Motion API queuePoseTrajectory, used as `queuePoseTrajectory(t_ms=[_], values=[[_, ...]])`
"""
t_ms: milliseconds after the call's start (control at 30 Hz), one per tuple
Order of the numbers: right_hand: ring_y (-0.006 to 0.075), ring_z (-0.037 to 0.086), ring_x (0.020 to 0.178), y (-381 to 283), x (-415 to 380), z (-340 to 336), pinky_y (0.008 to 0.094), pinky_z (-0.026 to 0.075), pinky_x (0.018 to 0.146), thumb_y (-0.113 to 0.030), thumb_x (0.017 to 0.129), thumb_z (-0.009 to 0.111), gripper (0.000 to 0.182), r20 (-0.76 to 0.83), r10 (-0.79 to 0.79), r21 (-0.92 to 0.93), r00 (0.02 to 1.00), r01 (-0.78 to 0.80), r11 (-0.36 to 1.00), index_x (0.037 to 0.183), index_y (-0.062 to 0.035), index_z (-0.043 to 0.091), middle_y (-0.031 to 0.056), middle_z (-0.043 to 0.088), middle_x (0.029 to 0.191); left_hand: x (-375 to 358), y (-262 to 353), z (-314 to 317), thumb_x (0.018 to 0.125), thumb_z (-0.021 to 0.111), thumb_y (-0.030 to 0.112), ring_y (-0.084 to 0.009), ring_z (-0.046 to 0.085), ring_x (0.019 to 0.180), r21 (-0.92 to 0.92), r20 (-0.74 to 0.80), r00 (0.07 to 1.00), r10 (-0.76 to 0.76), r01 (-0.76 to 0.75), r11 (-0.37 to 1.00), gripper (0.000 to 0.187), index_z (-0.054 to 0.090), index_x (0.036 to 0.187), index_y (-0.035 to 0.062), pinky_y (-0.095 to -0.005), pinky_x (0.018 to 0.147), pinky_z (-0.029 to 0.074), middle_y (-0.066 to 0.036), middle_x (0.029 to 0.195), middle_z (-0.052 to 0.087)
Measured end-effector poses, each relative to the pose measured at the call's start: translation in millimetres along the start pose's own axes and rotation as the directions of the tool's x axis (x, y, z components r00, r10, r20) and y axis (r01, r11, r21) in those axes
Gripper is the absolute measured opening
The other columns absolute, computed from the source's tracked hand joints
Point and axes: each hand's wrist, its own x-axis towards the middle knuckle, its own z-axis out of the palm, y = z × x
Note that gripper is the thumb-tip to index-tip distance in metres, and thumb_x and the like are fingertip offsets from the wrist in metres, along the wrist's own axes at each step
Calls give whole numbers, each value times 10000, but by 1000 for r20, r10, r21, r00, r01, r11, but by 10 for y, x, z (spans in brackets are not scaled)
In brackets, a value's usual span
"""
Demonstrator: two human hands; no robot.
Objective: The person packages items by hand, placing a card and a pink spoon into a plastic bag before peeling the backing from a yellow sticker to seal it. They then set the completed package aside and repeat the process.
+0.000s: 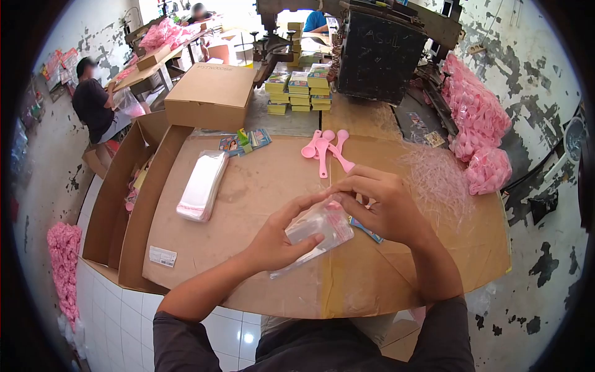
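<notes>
A clear plastic bag [316,234] lies slanted under my hands near the middle of the cardboard-covered table. My left hand [288,235] rests on it, thumb across the bag and fingers stretched toward its upper end. My right hand [378,201] has its fingers bent in a pinch at that upper end; the bag's edge is between them. A blue printed card [367,230] shows partly beneath my right hand. Several pink spoons [323,152] lie just beyond my hands. On the left is a stack of clear bags [202,186].
Printed cards [245,142] with a green item lie behind the bag stack. A cardboard box [211,93], stacked booklets [299,90] and a black machine box [378,56] stand at the back. Clear strips [440,180] and bagged pink spoons [477,118] are at right. A person [98,102] sits far left.
</notes>
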Motion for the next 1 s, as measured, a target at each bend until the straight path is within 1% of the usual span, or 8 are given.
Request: queuePoseTrajectory(t_ms=[167,267,367,467,567,667,767,1000], values=[[142,681,676,-39,26,65,284,539,599,-65,921,728,134,-7,61,175,998,-59,983,1039,-3,730,69,674,808,7,-25,0,984,693,99,-215,556,1341,59,-65,997,-34,38,998,519,490,1448,-16,-391,1166,406,-137,1403,599],[138,683,674,-14,16,113,277,547,600,-53,913,728,153,31,84,230,996,-89,969,1057,-4,733,76,685,810,7,-16,-19,1022,647,90,-195,621,1249,-94,-49,992,-112,107,990,383,555,1381,-8,-358,1094,473,-131,1299,669],[135,685,683,-3,15,145,276,548,614,-37,910,723,157,33,77,235,996,-83,969,1061,3,730,85,694,826,-3,-96,-30,1049,598,67,-180,664,1180,-229,-25,997,-76,69,971,288,598,1328,0,-329,1020,523,-141,1217,712],[131,687,703,20,7,181,275,550,631,-26,895,735,178,7,117,258,993,-115,959,1070,7,721,76,690,809,-12,-165,-5,1050,595,61,-178,696,1122,-318,-101,976,-191,150,936,283,605,1325,-4,-314,982,545,-154,1141,744],[157,692,726,18,12,222,272,549,633,-15,887,743,197,-99,153,196,983,-131,972,1081,0,713,79,685,852,1,-25,-27,1043,602,46,-171,718,1067,-367,-68,965,-253,212,906,277,613,1313,-15,-297,935,565,-157,1093,761],[191,694,818,58,23,301,312,542,671,-21,861,765,215,-275,-88,-27,957,84,996,1069,-29,713,82,689,954,-4,43,-11,1029,617,29,-151,730,1004,-364,-142,954,-264,197,910,299,605,1323,-22,-275,874,582,-146,1028,773],[232,677,957,55,5,319,364,517,782,-47,818,785,229,-179,-289,-249,940,241,938,1034,-55,710,78,671,1047,-42,12,-40,1007,646,17,-134,734,956,-152,-167,964,-206,181,972,361,580,1359,-30,-257,815,594,-148,1022,772],[248,630,1100,-7,-25,473,389,453,904,-129,786,753,217,-92,-389,-540,917,282,793,980,-54,691,63,643,1060,-84,12,41,930,736,20,-121,737,794,255,-162,986,-44,85,963,489,552,1374,-69,-245,678,605,-143,950,780]])
